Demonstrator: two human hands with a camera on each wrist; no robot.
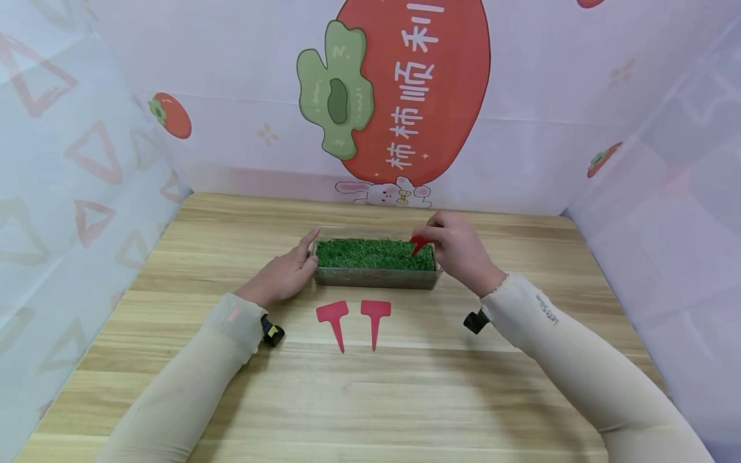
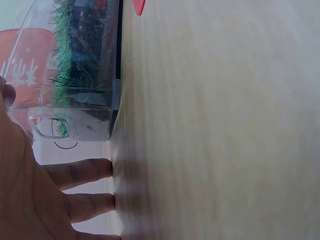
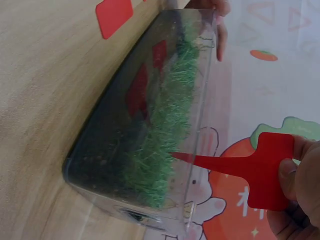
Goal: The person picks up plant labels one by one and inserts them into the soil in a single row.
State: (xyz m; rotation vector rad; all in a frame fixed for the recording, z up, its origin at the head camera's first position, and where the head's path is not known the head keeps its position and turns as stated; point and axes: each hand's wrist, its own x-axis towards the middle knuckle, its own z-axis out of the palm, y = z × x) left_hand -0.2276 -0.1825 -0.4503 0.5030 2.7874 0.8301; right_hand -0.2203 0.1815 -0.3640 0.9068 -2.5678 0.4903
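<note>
A clear plastic box [image 1: 376, 279] holds dark soil topped with green artificial-looking grass [image 1: 370, 253]. My right hand [image 1: 460, 251] pinches the broad head of a red T-shaped plant label [image 3: 270, 170] over the box's right end. The label's pointed tip is right at the grass, as the right wrist view shows. My left hand [image 1: 283, 273] rests against the box's left end, thumb and index finger at its rim. In the left wrist view its other fingers [image 2: 82, 172] extend straight down to the table beside the box handle.
Two more red plant labels, a left one [image 1: 333, 312] and a right one [image 1: 376, 312], lie on the wooden table [image 1: 370, 399] in front of the box. Printed cloth walls [image 1: 243, 128] enclose the table at the back and sides.
</note>
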